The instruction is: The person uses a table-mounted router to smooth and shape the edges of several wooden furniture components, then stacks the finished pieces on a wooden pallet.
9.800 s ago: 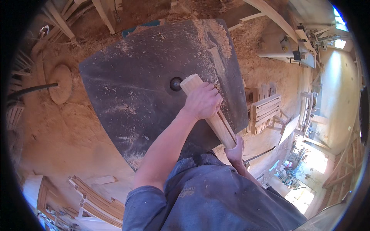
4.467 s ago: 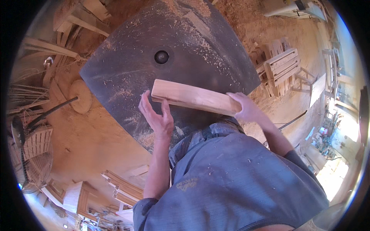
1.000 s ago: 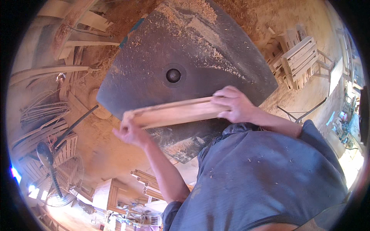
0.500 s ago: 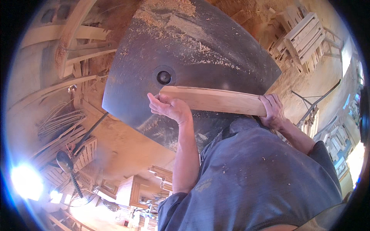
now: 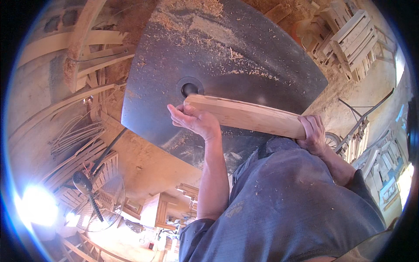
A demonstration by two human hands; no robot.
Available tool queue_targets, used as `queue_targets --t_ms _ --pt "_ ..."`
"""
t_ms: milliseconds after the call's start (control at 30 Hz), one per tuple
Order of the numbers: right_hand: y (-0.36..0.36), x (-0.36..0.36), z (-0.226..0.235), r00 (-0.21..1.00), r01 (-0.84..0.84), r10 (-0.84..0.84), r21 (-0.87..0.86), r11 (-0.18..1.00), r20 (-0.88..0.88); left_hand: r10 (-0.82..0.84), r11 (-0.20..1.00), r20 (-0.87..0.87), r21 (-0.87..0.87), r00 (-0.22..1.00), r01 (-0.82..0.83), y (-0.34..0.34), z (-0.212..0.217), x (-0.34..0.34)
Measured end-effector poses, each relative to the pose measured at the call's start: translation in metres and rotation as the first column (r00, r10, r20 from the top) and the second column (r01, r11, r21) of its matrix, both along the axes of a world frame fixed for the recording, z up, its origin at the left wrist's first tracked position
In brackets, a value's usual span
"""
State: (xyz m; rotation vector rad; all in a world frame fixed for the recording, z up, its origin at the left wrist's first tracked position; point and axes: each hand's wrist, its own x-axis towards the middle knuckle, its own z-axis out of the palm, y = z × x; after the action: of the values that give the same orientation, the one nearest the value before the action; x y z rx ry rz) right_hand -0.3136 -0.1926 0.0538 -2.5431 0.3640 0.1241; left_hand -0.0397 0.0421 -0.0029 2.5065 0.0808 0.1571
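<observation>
A pale wooden board (image 5: 251, 116) spans the space between my two hands, slanting down a little from left to right. At its left end, my left hand (image 5: 197, 121) holds it with the thumb against the wood and the fingertips reaching past the end. My right hand (image 5: 312, 134) is wrapped round the right end, close to my body. Beneath the board lies a dark metal machine table (image 5: 157, 83). A round dark spindle (image 5: 189, 89) sits in a ringed opening in that table; the board's left corner overlaps its lower edge, and whether they touch I cannot tell.
Wood shavings (image 5: 207, 27) cover the table's far part. A stack of wooden pieces (image 5: 355, 41) stands at the far right. Curved timbers (image 5: 78, 43) lean at the left. A standing fan (image 5: 89, 187) is at the lower left, near a bright light (image 5: 39, 205).
The board's left end has come slightly closer to the spindle and overlaps its edge. Its right end sits a little lower. Both hands keep their hold, and the whole view has shifted slightly.
</observation>
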Motion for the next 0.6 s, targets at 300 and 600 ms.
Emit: queue_targets --t_ms 300,600 --pt "0.001 0.005 -0.001 0.999 0.021 -0.021 -0.007 1.000 0.031 0.029 0.999 -0.031 -0.031 0.999 -0.030 -0.002 0.004 0.004" --pt "-0.005 0.023 -0.002 0.998 -0.005 0.007 -0.033 0.999 0.062 0.058 0.998 -0.031 -0.013 0.998 -0.058 0.003 0.000 0.014"
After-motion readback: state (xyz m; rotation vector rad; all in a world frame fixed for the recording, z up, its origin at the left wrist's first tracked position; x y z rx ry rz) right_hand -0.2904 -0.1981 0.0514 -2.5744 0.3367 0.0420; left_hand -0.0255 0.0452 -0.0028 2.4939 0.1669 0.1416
